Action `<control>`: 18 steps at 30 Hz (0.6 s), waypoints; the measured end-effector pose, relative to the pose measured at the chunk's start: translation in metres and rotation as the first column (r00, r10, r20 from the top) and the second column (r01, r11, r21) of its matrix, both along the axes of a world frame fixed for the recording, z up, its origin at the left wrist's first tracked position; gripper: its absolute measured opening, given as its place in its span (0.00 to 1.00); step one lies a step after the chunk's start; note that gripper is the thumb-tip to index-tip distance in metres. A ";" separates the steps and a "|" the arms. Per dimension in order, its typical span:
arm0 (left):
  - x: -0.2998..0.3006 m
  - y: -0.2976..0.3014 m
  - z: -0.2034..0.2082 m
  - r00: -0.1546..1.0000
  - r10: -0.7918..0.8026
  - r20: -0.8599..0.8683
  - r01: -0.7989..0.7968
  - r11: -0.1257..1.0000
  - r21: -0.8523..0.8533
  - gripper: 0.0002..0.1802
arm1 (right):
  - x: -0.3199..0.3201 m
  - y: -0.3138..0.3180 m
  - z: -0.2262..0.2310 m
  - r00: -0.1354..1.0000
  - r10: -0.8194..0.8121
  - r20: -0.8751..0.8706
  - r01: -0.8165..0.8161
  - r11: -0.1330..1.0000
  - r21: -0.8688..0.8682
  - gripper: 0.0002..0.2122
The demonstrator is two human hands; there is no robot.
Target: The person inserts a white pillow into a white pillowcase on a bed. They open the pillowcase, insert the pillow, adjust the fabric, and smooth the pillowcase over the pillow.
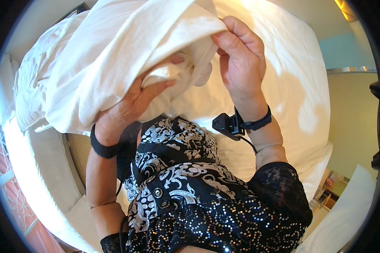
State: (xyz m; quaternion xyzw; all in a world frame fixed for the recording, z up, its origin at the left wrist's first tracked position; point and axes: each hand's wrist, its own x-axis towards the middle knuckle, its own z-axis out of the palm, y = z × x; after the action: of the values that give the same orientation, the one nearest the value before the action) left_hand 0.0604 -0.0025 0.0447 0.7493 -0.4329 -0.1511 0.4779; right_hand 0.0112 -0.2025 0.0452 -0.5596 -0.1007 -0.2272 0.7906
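A large white cloth (126, 50), which looks like bed linen, is raised in front of me and drapes down to the left. My right hand (242, 61) pinches its upper right edge between thumb and fingers. Lower down, my left hand (124, 105) reaches under the fold. Its thumb and a fingertip show around a bunched white part of the cloth, while the cloth hides the other fingers. Between the two hands the cloth gapes, showing its shaded inside.
A bed with a white sheet (291, 76) spreads behind and right of the cloth. Gathered white fabric (31, 80) lies at the far left. A pink patterned surface (17, 185) shows at the left rim. Small items (327, 192) sit low at the right.
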 end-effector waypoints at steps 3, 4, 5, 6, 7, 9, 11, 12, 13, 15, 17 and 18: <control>-0.001 -0.009 0.004 0.999 -0.012 -0.032 0.014 0.998 0.060 0.15 | 0.003 0.001 0.005 0.999 -0.017 -0.048 0.016 1.000 -0.009 0.05; 0.000 -0.009 0.004 0.999 -0.040 -0.016 0.042 0.992 0.120 0.14 | 0.005 0.001 0.005 0.999 -0.018 -0.047 0.016 0.999 -0.043 0.05; 0.000 -0.010 0.004 1.000 -0.015 0.013 0.013 0.988 0.153 0.16 | 0.006 0.003 0.006 0.999 -0.044 0.003 0.044 0.993 -0.105 0.05; 0.000 -0.012 0.004 0.999 0.009 0.042 -0.016 0.983 0.184 0.17 | 0.007 0.008 0.008 0.998 -0.063 0.023 0.065 0.992 -0.111 0.05; 0.002 -0.015 0.003 0.998 0.024 0.056 -0.035 0.978 0.207 0.18 | 0.007 0.014 0.012 0.996 -0.082 0.043 0.086 0.989 -0.118 0.05; 0.003 -0.022 0.005 0.997 0.035 0.065 -0.051 0.959 0.278 0.19 | -0.002 0.011 0.015 0.999 -0.029 -0.018 0.023 0.963 -0.269 0.10; 0.001 -0.034 0.012 0.998 0.025 0.054 -0.043 0.927 0.371 0.21 | -0.002 0.010 0.021 0.998 -0.049 0.048 0.067 0.852 -0.519 0.09; 0.000 -0.035 0.008 0.993 0.021 0.120 -0.067 0.915 0.397 0.20 | -0.001 0.011 0.024 0.995 -0.055 0.081 0.095 0.771 -0.630 0.08; 0.001 -0.037 0.003 0.983 0.013 0.181 -0.088 0.906 0.415 0.20 | 0.007 0.018 0.016 0.943 -0.099 0.317 0.295 0.692 -0.659 0.08; 0.002 -0.039 -0.009 0.964 0.044 0.261 -0.147 0.910 0.387 0.20 | 0.010 0.038 0.013 0.860 -0.119 0.496 0.482 0.507 -0.715 0.09; 0.001 -0.034 -0.024 0.952 0.114 0.283 -0.193 0.943 0.269 0.20 | 0.011 0.055 0.003 0.834 -0.058 0.549 0.513 0.449 -0.731 0.08; 0.001 -0.029 -0.030 0.953 0.165 0.254 -0.218 0.955 0.199 0.20 | 0.010 0.063 0.000 0.839 -0.044 0.542 0.504 0.438 -0.744 0.08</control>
State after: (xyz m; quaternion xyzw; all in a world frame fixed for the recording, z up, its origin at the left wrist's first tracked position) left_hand 0.0612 -0.0317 0.0145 0.8496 -0.3912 -0.0624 0.3482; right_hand 0.0212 -0.1397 0.0450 -0.8193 -0.2833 -0.3955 0.3033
